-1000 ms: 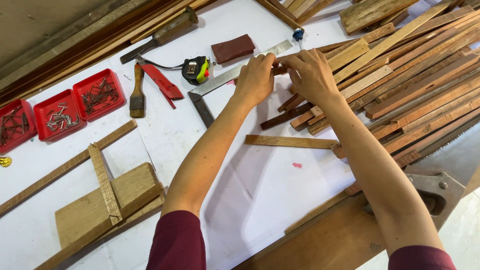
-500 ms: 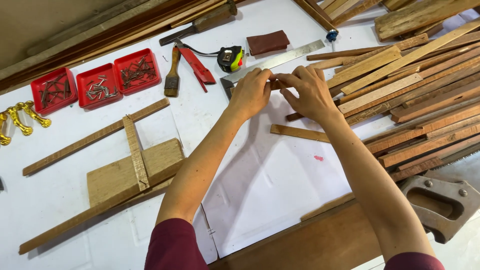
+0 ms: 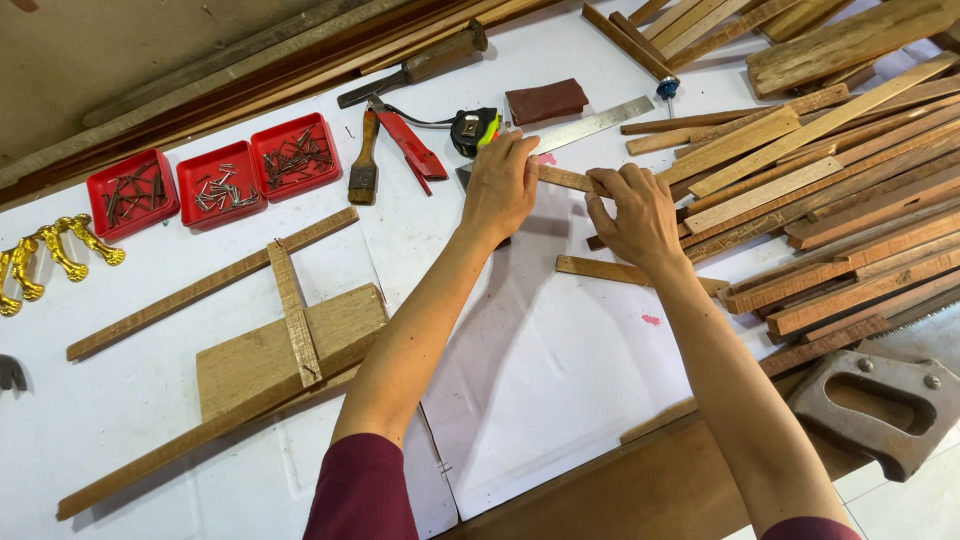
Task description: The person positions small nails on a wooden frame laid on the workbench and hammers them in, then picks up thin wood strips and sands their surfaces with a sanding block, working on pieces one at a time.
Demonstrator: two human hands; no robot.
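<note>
Since a moment ago the view has swung to the right, so the red trays and the brass feet sit further in, and the two hands have drawn slightly apart along the little strip of wood they share. The left hand (image 3: 503,190) lies palm down with its fingers curled over the near end of the thin wooden strip (image 3: 566,179), pinching it at the fingertips. The right hand (image 3: 634,212) grips the same strip at its other end, thumb and fingers closed around it. The strip sits just above the white paper sheet (image 3: 560,370), next to the steel ruler (image 3: 590,124) and close to the heap of wooden slats (image 3: 820,190) spread out on the right. Another short slat (image 3: 600,269) lies flat on the paper beneath the right wrist.

Behind the left hand I can see a tape measure (image 3: 474,130), a dark brown block (image 3: 546,101), red-handled pliers (image 3: 408,140), a small brush (image 3: 364,160) and a hammer (image 3: 420,64). Three red trays (image 3: 215,172) holding nails and screws stand in a row to the left, with gold-coloured furniture feet (image 3: 55,255) beyond them. A flat board with crossed laths (image 3: 285,340) rests by the left forearm, and a saw handle (image 3: 880,405) sits at the lower right.
</note>
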